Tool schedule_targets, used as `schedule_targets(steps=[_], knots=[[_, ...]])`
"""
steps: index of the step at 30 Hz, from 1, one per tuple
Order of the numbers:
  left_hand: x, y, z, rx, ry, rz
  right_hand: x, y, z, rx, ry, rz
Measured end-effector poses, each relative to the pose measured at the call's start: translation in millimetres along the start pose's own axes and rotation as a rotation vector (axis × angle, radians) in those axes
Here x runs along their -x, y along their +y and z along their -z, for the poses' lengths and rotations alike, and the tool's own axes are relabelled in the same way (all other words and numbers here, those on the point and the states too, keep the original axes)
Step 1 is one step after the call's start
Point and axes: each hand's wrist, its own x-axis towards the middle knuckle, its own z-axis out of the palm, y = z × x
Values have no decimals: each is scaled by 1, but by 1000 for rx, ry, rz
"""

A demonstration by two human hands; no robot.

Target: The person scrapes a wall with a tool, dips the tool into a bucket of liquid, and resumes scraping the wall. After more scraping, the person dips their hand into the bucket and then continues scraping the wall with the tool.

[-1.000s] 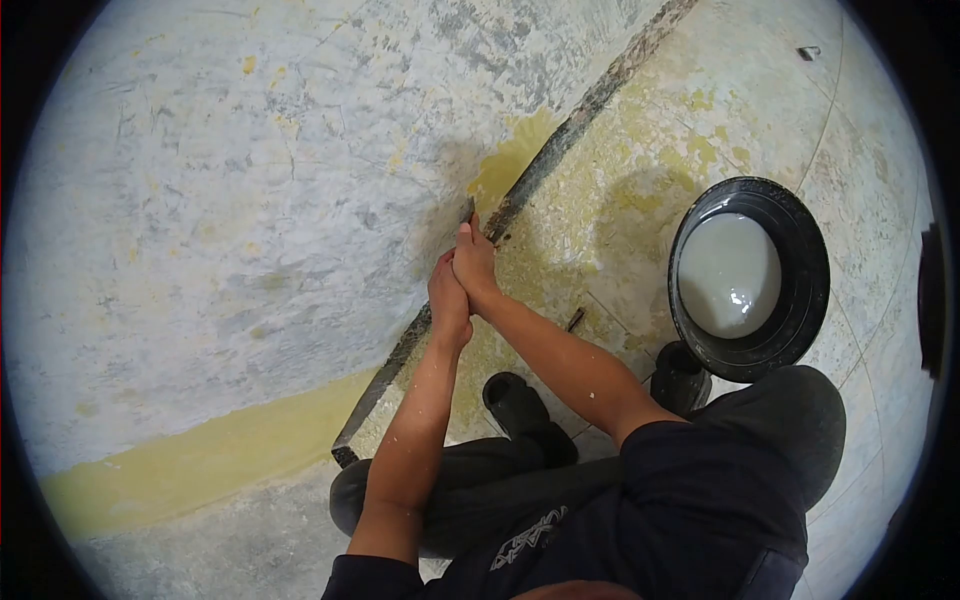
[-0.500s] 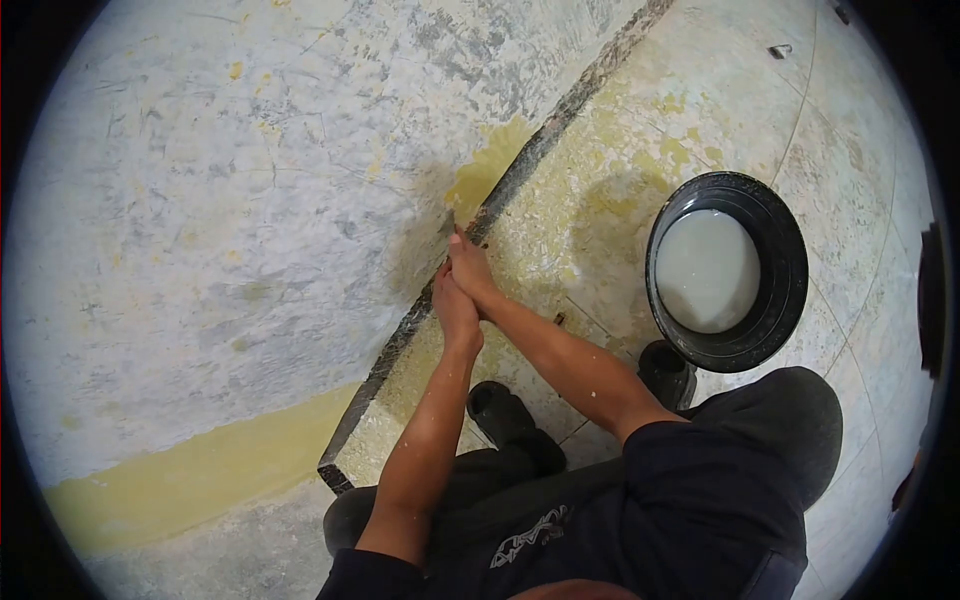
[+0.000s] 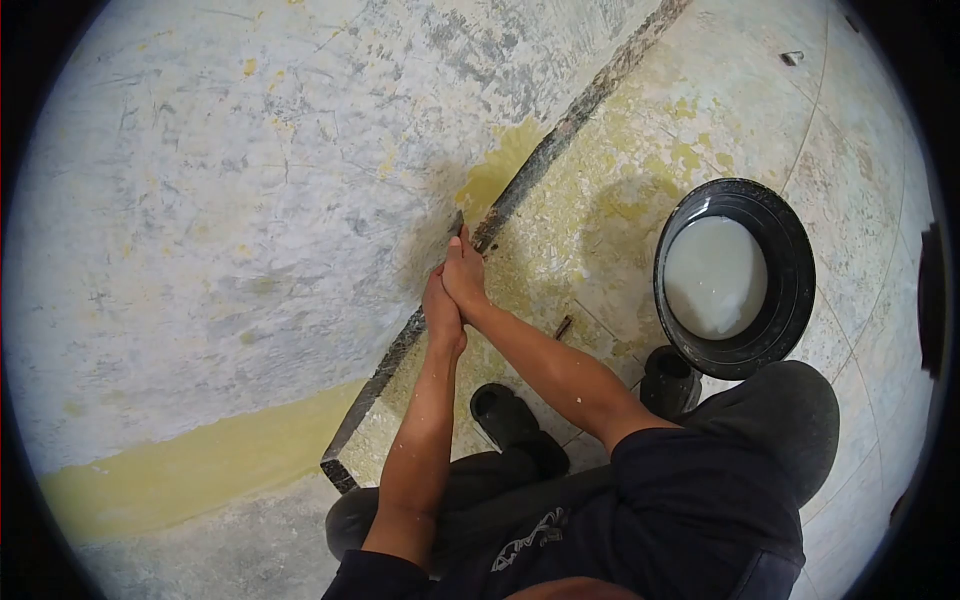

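My right hand [image 3: 464, 275] is closed around a scraper [image 3: 459, 223], whose thin dark blade pokes out past the fingertips against the wall. Pressed up to it from below and left, my left hand [image 3: 442, 310] is closed too, clasped at the same grip; the handle is hidden inside both hands. The blade meets the mottled white-grey wall [image 3: 230, 280] just above the dark skirting strip [image 3: 400, 340]. Beside the blade tip, a patch of yellow paint [image 3: 500, 165] shows on the wall.
A black bucket [image 3: 793, 300] with milky liquid [image 3: 712, 270] stands right of my feet. Pale flakes litter the tiled floor [image 3: 535, 260]. A small dark stick-like piece [image 3: 564, 326] lies by my right forearm. A yellow band [image 3: 200, 455] crosses the lower wall.
The view has shifted slightly. My hands have moved a little left and down relative to the wall, still clasped together, and more of the blade and the floor piece shows.
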Motion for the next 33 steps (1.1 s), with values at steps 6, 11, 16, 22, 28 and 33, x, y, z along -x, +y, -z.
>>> schedule_targets(steps=[6,11,16,22,28,33], knots=[[-10,-12,4,-3,-9,-20,-4,8,0,-32,-10,-41],[-20,0,-13,-29,-71,30,-20,-2,9,-59,120,-20],[-14,-10,-19,-71,14,12,-17,-3,19,0,-2,-28],[-6,-7,-16,-8,15,-49,-16,6,14,-14,-52,-5],[-18,-4,-22,-42,-14,25,-23,1,19,-55,20,-36],[-3,-16,-26,-46,86,-62,-17,9,23,36,-70,41]])
